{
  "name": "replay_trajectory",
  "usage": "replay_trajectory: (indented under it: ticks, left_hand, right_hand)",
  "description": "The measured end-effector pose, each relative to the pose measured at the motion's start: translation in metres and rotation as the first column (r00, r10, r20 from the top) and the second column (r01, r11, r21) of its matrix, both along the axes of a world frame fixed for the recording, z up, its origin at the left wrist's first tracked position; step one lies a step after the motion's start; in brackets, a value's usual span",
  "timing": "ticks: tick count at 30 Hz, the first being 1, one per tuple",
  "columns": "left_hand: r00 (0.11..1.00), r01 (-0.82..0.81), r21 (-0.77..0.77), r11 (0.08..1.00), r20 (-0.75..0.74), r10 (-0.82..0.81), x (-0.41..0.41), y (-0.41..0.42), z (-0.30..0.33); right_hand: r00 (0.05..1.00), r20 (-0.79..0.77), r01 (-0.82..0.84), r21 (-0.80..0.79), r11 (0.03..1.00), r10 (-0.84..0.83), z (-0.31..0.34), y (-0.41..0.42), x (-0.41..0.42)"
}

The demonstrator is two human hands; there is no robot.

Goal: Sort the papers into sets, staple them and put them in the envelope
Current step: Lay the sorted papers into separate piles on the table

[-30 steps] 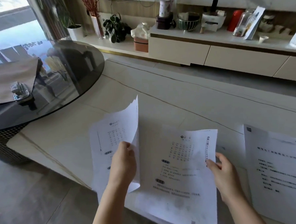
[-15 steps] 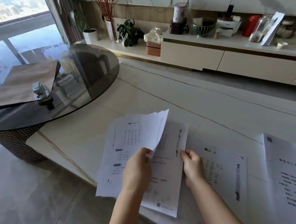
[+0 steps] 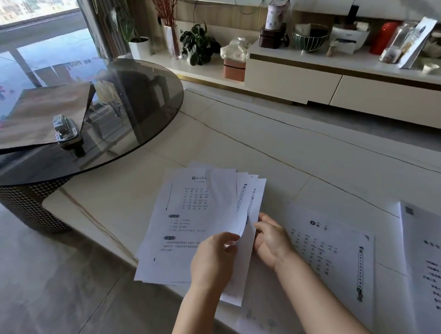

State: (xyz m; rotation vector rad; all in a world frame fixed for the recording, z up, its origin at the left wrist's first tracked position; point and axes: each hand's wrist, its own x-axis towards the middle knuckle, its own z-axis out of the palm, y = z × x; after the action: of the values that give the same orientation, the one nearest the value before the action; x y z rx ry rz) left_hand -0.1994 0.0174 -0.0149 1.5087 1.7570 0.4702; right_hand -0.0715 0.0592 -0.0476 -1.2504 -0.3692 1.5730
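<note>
Pale stone makes up the bench (image 3: 304,156) seen from the head view, with a low cabinet (image 3: 346,81) of jars and plants behind it and a round dark glass table (image 3: 141,93) to the left. On that glass table a brown envelope (image 3: 38,116) is laid flat, and a stapler (image 3: 64,129) is set on its near corner — both well apart from the hands and not yet touched.

A second ago two sheets were held apart, one in each hand. Now they have been brought together: a fanned stack of papers (image 3: 185,223) is held over the near edge of the bench. The left hand (image 3: 213,261) has its grip closed on the lower right part of the stack, thumb on top and fingers curled beneath. The right hand (image 3: 271,241) has been drawn in just beside it, and its fingers are curled on the right edge of the rear sheets, pinching them into line. The sheet edges are still stepped, not squared.

Since then another printed sheet (image 3: 335,252) has been left flat on the bench to the right, and a further sheet (image 3: 428,267) with different text is lying beyond it at the frame edge.

It is judged that one set is being gathered — sorting is under way, while squaring, stapling and filling the envelope remain to be done.
</note>
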Motion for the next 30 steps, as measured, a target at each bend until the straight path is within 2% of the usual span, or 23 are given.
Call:
replay_trajectory:
  ticks: [4, 5, 7, 10, 12, 14, 17, 20, 22, 23, 30]
  left_hand:
    - [1.000, 0.005, 0.046, 0.999, 0.001, -0.005, 0.000, 0.000, -0.005]
    - [1.000, 0.017, 0.041, 0.999, -0.007, -0.017, 0.001, -0.001, -0.007]
    - [0.995, 0.066, 0.019, 0.998, -0.080, -0.065, 0.003, -0.002, -0.012]
    - [0.987, 0.088, 0.035, 0.995, -0.141, -0.083, 0.011, -0.005, -0.012]
    - [0.997, 0.074, 0.112, 0.991, -0.025, -0.071, 0.024, -0.007, -0.008]
    - [0.990, 0.125, 0.172, 0.977, 0.036, -0.133, 0.040, -0.012, -0.003]
    - [0.935, 0.351, 0.204, 0.914, -0.131, -0.330, 0.062, -0.021, -0.007]
    - [0.795, 0.545, 0.026, 0.838, -0.336, -0.506, 0.073, -0.030, -0.016]
    - [0.732, 0.583, -0.051, 0.811, -0.400, -0.551, 0.076, -0.033, -0.020]
    - [0.721, 0.586, -0.060, 0.808, -0.417, -0.554, 0.077, -0.033, -0.021]
    - [0.687, 0.590, -0.083, 0.803, -0.471, -0.554, 0.082, -0.032, -0.025]
  right_hand:
    - [0.993, 0.041, -0.117, 0.061, 0.991, 0.115, 0.007, 0.006, 0.000]
    - [0.979, 0.114, -0.177, 0.077, 0.981, 0.168, 0.010, 0.004, 0.002]
    - [0.895, 0.363, -0.298, 0.058, 0.953, 0.258, 0.014, -0.007, 0.015]
    - [0.671, 0.687, -0.354, -0.033, 0.935, 0.278, 0.014, -0.034, 0.055]
    - [0.494, 0.833, -0.364, -0.061, 0.929, 0.248, 0.014, -0.057, 0.086]
    - [0.273, 0.941, -0.330, -0.106, 0.938, 0.202, 0.011, -0.079, 0.115]
    - [-0.016, 0.972, -0.234, -0.233, 0.944, 0.236, 0.003, -0.103, 0.146]
    - [-0.223, 0.864, -0.121, -0.484, 0.866, 0.452, -0.003, -0.115, 0.159]
    - [-0.268, 0.826, -0.112, -0.537, 0.836, 0.495, -0.006, -0.118, 0.158]
    - [-0.261, 0.831, -0.110, -0.530, 0.841, 0.491, -0.009, -0.119, 0.158]
    - [-0.283, 0.876, -0.144, -0.441, 0.886, 0.390, -0.025, -0.122, 0.161]
